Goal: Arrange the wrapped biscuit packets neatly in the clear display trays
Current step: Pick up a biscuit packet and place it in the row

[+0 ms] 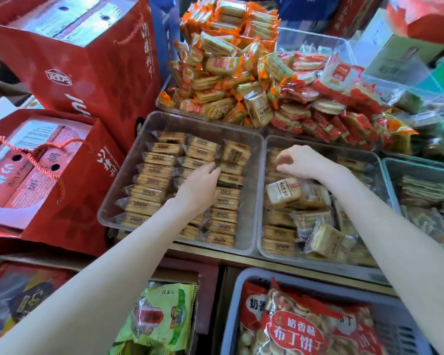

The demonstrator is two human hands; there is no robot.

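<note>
Tan biscuit packets (149, 172), clear trays (254, 149), red gift bags (92, 73).

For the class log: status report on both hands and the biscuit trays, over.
Left hand touching packets in the tidy left tray. Right hand curled over the jumbled right tray, grip unclear. Nothing blocking.

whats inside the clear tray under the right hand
The clear plastic tray on the right holds loose tan wrapped biscuit packets, some flat, some tilted. The right hand hovers over its far end with curled fingers, covering whatever lies beneath.
</note>
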